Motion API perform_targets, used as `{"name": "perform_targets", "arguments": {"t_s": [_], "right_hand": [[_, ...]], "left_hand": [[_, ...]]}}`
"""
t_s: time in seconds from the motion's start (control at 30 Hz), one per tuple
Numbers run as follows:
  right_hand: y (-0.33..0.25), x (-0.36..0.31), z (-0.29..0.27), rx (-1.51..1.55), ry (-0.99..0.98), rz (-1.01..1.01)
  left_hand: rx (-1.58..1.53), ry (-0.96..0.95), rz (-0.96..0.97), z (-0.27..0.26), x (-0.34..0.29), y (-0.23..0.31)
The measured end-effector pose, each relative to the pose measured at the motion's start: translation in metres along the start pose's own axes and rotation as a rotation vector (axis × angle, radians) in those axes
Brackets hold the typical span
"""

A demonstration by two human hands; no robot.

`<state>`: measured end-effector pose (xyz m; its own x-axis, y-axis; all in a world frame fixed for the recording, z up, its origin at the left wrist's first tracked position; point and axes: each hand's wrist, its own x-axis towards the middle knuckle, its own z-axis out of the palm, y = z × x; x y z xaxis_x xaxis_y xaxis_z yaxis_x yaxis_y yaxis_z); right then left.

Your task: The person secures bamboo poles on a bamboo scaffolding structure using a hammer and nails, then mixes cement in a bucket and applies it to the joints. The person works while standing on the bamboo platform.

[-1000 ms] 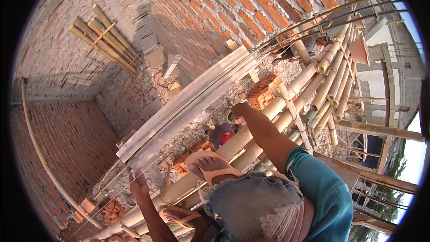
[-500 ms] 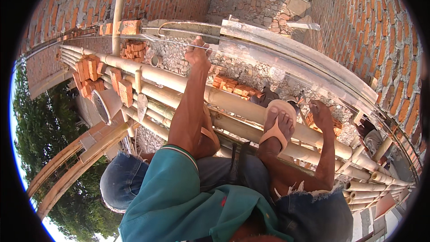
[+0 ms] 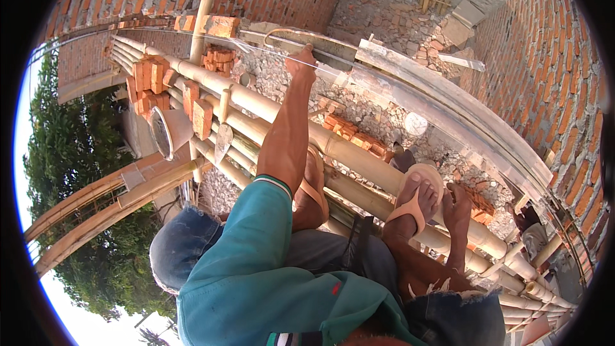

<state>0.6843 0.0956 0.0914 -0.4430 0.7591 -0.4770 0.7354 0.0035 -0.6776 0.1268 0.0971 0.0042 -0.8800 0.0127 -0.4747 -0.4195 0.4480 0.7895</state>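
Note:
My left hand (image 3: 302,64) reaches out past the bamboo poles (image 3: 359,157) to the edge of the concrete beam. Its fingers are curled closely, and a thin taut string (image 3: 266,52) runs across it. Whether they grip the string or something small, I cannot make out. My right hand (image 3: 456,208) is low beside my sandalled right foot (image 3: 418,195), over the poles. Its fingers are loosely bent with a gap at the thumb, and nothing shows in them. A trowel (image 3: 222,142) leans on the poles to the left, near several bricks (image 3: 148,83).
A bucket (image 3: 168,133) hangs beside the bricks on the left. Long boards (image 3: 442,106) line the beam on the right. Rubble and brick stacks (image 3: 355,134) lie below the poles. Another person's dark-gloved hand (image 3: 526,218) shows at the far right.
The view has shifted, so the scene sits further right and slightly lower. My right hand has come down and inward beside the sandal. My left hand stays by the string.

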Motion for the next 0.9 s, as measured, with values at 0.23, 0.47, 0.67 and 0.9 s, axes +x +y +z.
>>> {"name": "perform_targets", "arguments": {"t_s": [0.23, 0.47, 0.67, 0.9], "right_hand": [[0.002, -0.001, 0.009, -0.034, 0.108, -0.035], [-0.011, 0.038, -0.014, -0.249, 0.398, -0.212], [-0.019, 0.118, -0.041, -0.447, 0.485, -0.366], [-0.021, 0.160, -0.041, -0.536, 0.362, -0.410]], "left_hand": [[-0.027, 0.022, -0.062, 0.003, 0.007, -0.002], [-0.035, 0.053, -0.036, -0.007, 0.016, 0.010], [-0.354, 0.457, 0.102, -0.026, 0.062, 0.011], [-0.521, 0.177, -0.029, -0.062, 0.114, 0.005]]}}
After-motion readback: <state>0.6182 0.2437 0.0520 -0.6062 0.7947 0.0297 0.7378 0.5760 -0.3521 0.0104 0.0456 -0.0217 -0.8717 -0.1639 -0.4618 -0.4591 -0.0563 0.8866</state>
